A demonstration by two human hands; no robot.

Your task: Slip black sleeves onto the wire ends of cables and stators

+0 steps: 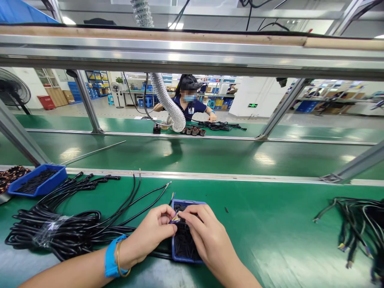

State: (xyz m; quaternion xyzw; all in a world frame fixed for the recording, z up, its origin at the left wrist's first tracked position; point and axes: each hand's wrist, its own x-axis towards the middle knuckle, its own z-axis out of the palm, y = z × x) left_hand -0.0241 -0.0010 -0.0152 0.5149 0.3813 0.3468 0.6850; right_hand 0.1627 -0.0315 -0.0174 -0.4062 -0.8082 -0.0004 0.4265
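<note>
Left hand point(150, 234) + right hand point(210, 242) pinch wire point(175, 218) | at blue tray rim point(187, 202)

No words or numbers can be read; the only sign is a small, glowing green rectangular exit sign point(253, 105) on a white partition wall point(243, 96), its green pictogram barely legible
</note>
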